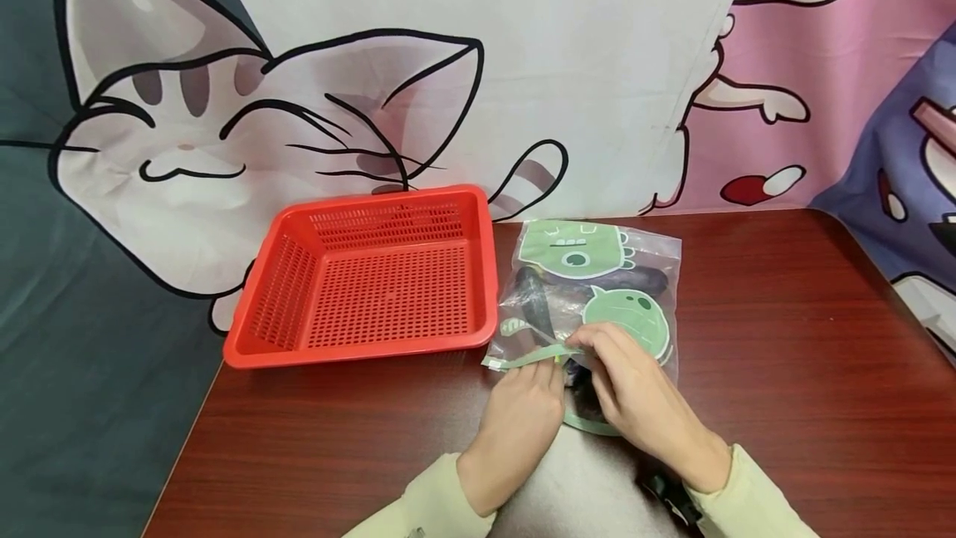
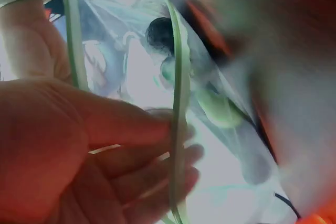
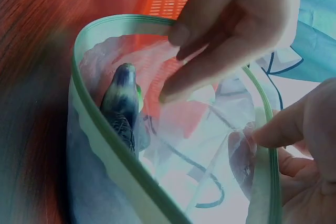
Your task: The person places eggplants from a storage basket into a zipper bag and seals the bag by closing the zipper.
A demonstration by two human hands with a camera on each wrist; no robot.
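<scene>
A clear zip bag (image 1: 597, 289) with green cartoon prints lies on the table, its green-edged mouth gaping toward me. Inside are dark, elongated pieces; one (image 3: 122, 95) looks like an eggplant, glossy with a paler end. A light green piece (image 2: 223, 109) also shows through the plastic. My left hand (image 1: 523, 409) reaches into the mouth, its thumb and fingers extended past the green rim (image 2: 180, 82) and holding nothing visible. My right hand (image 1: 646, 393) pinches the opposite edge of the mouth between thumb and fingers, keeping the two sides apart.
A red plastic basket (image 1: 489, 305) with perforated walls stands left of the bag, almost against it. Behind the brown table (image 1: 784, 339) hangs a cartoon cat cloth (image 1: 597, 65). A black strap (image 1: 672, 498) is around my right wrist.
</scene>
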